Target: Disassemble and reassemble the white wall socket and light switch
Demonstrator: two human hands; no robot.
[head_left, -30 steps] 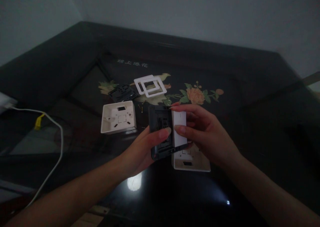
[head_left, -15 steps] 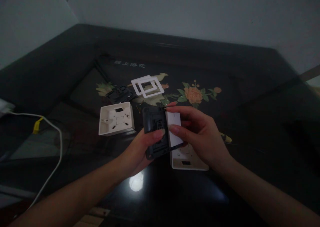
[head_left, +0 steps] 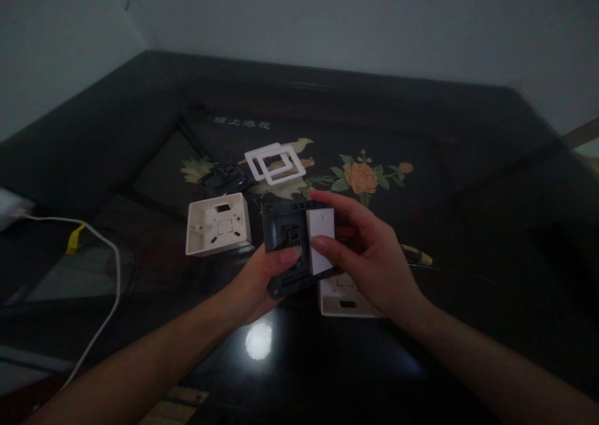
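Observation:
My left hand [head_left: 262, 275] grips a black wall-switch frame [head_left: 276, 225] by its left side, thumb across the front. On the frame's right half lies a white switch rocker [head_left: 322, 219], a small mark near its top. My right hand [head_left: 369, 250] holds the rocker and the frame's right edge, thumb pressed on the white face and the other fingers behind or at the top. A white mounting box [head_left: 346, 303] sits below, partly hidden by my right hand. Another white mounting box [head_left: 218, 225] lies to the left, open side up.
Two overlapping white cover frames [head_left: 299, 170] and a second black switch frame [head_left: 224, 178] lie farther back on the dark glossy table [head_left: 468, 163]. A yellow-handled screwdriver [head_left: 418, 256] is right of my hand. A white cable [head_left: 115, 256] with a yellow tag runs along the left.
The rocker has turned to lie flatter against the black frame, and both have shifted slightly left. More of the screwdriver handle shows at the right.

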